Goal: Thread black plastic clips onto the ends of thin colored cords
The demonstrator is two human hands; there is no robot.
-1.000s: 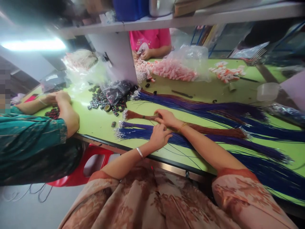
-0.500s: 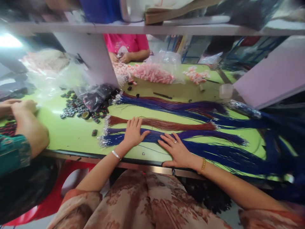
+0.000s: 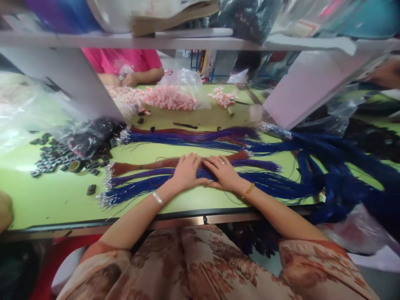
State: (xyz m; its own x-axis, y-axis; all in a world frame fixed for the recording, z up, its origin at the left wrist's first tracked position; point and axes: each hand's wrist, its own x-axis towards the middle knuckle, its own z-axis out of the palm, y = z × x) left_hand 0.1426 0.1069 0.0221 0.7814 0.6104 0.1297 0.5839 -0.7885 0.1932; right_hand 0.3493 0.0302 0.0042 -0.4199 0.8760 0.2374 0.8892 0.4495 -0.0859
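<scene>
My left hand point(image 3: 187, 171) lies flat with fingers stretched over the bundles of wires at the table's front. Close beside it, thumbs nearly meeting, my right hand point(image 3: 224, 173) rests palm down on the same bundles. Beneath both hands run a brown wire bundle point(image 3: 156, 163), a purple wire bundle point(image 3: 125, 179) and a blue wire bundle point(image 3: 134, 191). Silvery tips gather at their left ends. Farther back, parallel to these, lies another group of blue, purple and brown wires point(image 3: 187, 136).
Small black parts point(image 3: 51, 156) and a tape roll point(image 3: 75, 166) lie left. Pink pieces point(image 3: 170, 99) are heaped before a person in a pink shirt point(image 3: 125, 62). A shelf point(image 3: 187, 41) crosses above. Blue wires point(image 3: 337, 183) spill off the right side. Another person's arm point(image 3: 4, 210) shows far left.
My hands have come together over the wire bundles, the left shifting right along them and the right moving forward onto them. The camera view has turned to the right.
</scene>
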